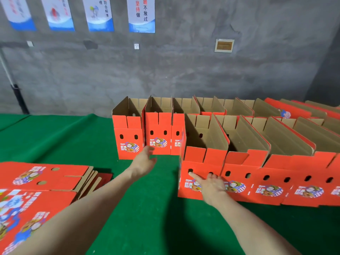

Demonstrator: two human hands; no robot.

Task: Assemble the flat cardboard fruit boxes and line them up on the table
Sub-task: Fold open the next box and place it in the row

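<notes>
The right hand (pixel 211 186) lies flat against the red front panel of the nearest assembled box (pixel 202 173), fingers spread and straight, the index fingertip touching just below the left oval hole; it clamps nothing. The left hand (pixel 144 161) reaches forward with the fingers loosely open and slightly apart, empty, its tips near the lower front of the far row of boxes (pixel 158 129); whether it touches them cannot be told.

The near box stands upright at the left end of the near row (pixel 276 177), which runs to the right edge, each box touching the next, flaps up and brown insides showing. The far row stands behind it, also running right, beginning further left. A stack of flat boxes (pixel 42 179) lies at the near left, printed red faces up, well apart from both rows.

All of this sits on a green felt table (pixel 147 218). Beyond is a rough grey concrete wall (pixel 165 70) with four blue-and-white posters (pixel 141 14) hung along the top and a small framed panel (pixel 224 45) to the right.
</notes>
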